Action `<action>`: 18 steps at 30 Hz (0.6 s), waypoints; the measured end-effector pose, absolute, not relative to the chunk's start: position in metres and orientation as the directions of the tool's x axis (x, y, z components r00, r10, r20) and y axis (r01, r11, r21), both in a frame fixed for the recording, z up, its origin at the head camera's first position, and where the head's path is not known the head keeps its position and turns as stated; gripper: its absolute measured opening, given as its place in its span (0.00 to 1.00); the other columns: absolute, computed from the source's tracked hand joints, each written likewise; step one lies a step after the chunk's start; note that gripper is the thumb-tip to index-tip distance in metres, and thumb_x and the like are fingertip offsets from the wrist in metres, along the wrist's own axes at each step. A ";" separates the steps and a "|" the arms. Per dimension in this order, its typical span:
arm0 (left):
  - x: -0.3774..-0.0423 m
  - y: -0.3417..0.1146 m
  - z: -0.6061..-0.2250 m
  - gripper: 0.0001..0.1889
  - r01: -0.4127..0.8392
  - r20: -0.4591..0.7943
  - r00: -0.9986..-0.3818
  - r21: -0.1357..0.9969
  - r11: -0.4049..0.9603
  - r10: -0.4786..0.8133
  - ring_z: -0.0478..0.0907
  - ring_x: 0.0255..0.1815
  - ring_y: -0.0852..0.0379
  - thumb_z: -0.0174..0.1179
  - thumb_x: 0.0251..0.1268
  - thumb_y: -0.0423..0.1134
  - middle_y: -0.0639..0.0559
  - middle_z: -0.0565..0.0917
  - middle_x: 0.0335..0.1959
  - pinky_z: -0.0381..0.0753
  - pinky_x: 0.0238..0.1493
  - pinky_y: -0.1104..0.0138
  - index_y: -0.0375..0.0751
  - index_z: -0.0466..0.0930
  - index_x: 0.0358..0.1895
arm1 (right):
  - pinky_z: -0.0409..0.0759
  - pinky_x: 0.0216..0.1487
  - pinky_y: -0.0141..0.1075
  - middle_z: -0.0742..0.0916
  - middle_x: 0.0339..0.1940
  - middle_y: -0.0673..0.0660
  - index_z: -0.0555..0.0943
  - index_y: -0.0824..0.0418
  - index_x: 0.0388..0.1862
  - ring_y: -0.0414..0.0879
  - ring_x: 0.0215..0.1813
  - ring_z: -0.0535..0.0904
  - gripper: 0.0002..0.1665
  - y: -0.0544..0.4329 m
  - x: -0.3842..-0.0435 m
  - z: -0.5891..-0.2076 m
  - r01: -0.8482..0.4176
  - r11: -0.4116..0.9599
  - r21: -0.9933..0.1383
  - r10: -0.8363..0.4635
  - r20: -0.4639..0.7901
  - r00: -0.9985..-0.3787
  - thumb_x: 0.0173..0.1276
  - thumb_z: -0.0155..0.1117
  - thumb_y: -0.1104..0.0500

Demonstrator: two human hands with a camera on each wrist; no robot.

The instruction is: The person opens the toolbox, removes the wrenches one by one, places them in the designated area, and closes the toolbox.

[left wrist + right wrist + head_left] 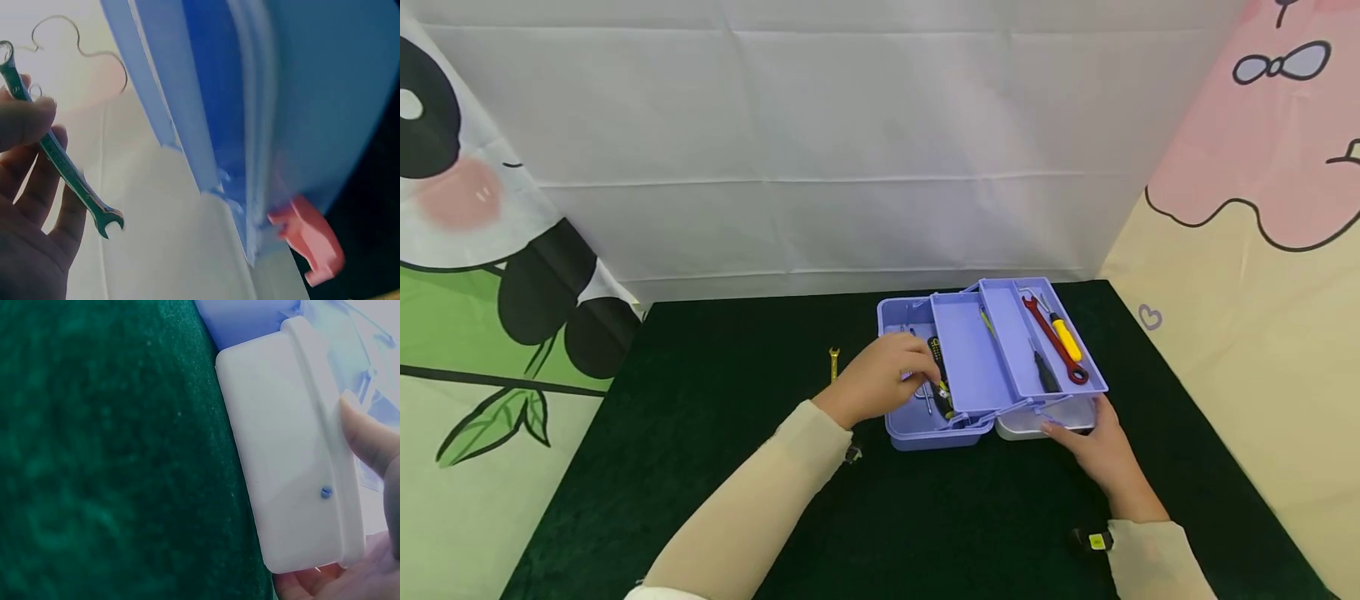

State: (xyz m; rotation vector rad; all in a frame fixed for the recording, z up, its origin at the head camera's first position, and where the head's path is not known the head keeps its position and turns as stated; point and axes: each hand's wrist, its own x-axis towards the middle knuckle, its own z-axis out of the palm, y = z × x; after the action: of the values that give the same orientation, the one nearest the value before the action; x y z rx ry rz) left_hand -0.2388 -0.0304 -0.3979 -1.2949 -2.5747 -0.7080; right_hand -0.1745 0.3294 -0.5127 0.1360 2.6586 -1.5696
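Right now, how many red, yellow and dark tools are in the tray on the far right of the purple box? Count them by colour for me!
Red: 1, the red wrench
Yellow: 1, the yellow-handled tool
Dark: 1, the dark-handled tool
Total: 3 tools in those colours

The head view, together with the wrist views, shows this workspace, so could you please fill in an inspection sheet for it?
Surface: dark green cloth, covering the tabletop.
Job's things: purple toolbox, open, trays spread to the right; the rightmost tray holds a red wrench and a yellow-handled tool, among others.
Clutter: yellow wrench, on the cloth left of the toolbox, partly hidden.
Hands: left hand pinches a slim wrench; right hand grips the white lid.
Cables: nothing seen.
Surroundings: white backdrop behind, cartoon-printed panels at both sides.
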 end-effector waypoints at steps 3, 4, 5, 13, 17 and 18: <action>-0.235 -0.046 -0.403 0.11 0.763 0.390 -0.645 0.374 0.527 0.657 0.76 0.44 0.66 0.63 0.70 0.30 0.63 0.84 0.40 0.81 0.51 0.70 0.52 0.91 0.40 | 0.51 0.73 0.74 0.47 0.84 0.68 0.31 0.47 0.85 0.72 0.76 0.51 0.68 0.330 -0.176 -0.512 0.109 0.485 -0.868 0.050 -0.097 -0.994 0.67 0.71 0.41; -0.233 -0.051 -0.405 0.11 0.752 0.403 -0.658 0.388 0.533 0.636 0.76 0.44 0.66 0.63 0.70 0.30 0.63 0.84 0.40 0.81 0.50 0.70 0.53 0.91 0.39 | 0.50 0.73 0.74 0.47 0.84 0.68 0.31 0.47 0.85 0.72 0.77 0.50 0.68 0.330 -0.176 -0.512 0.113 0.484 -0.868 0.050 -0.101 -0.994 0.67 0.71 0.41; -0.232 -0.056 -0.406 0.11 0.740 0.415 -0.673 0.401 0.541 0.613 0.76 0.44 0.66 0.63 0.70 0.30 0.63 0.84 0.40 0.82 0.50 0.69 0.53 0.91 0.39 | 0.50 0.73 0.74 0.47 0.84 0.68 0.31 0.48 0.85 0.73 0.77 0.50 0.68 0.330 -0.176 -0.513 0.118 0.483 -0.868 0.051 -0.107 -0.993 0.66 0.71 0.40; -0.225 -0.104 -0.415 0.10 0.560 0.430 -0.827 0.585 0.586 0.361 0.78 0.46 0.62 0.65 0.69 0.30 0.62 0.84 0.44 0.85 0.51 0.61 0.51 0.89 0.43 | 0.50 0.73 0.74 0.47 0.84 0.68 0.32 0.48 0.85 0.72 0.77 0.50 0.69 0.328 -0.175 -0.510 0.124 0.480 -0.869 0.052 -0.113 -0.992 0.66 0.72 0.40; -0.224 -0.123 -0.422 0.09 0.482 0.429 -0.870 0.639 0.600 0.242 0.79 0.46 0.60 0.65 0.69 0.30 0.59 0.83 0.45 0.85 0.53 0.58 0.49 0.88 0.45 | 0.51 0.73 0.74 0.48 0.84 0.68 0.32 0.48 0.85 0.72 0.75 0.52 0.69 0.327 -0.174 -0.509 0.125 0.472 -0.873 0.055 -0.113 -0.992 0.66 0.72 0.40; -0.224 -0.127 -0.424 0.09 0.465 0.429 -0.877 0.646 0.605 0.216 0.78 0.46 0.59 0.66 0.69 0.31 0.58 0.83 0.46 0.85 0.53 0.56 0.48 0.87 0.46 | 0.51 0.73 0.74 0.48 0.84 0.68 0.32 0.48 0.85 0.72 0.75 0.52 0.69 0.327 -0.173 -0.509 0.127 0.472 -0.873 0.056 -0.114 -0.992 0.66 0.72 0.39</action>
State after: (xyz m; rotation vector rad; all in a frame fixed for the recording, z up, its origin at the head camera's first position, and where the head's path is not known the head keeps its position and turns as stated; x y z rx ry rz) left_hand -0.2240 -0.1270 -0.4242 -0.5531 -2.5268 -1.1469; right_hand -0.1735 0.3275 -0.5087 0.1648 2.6346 -1.5714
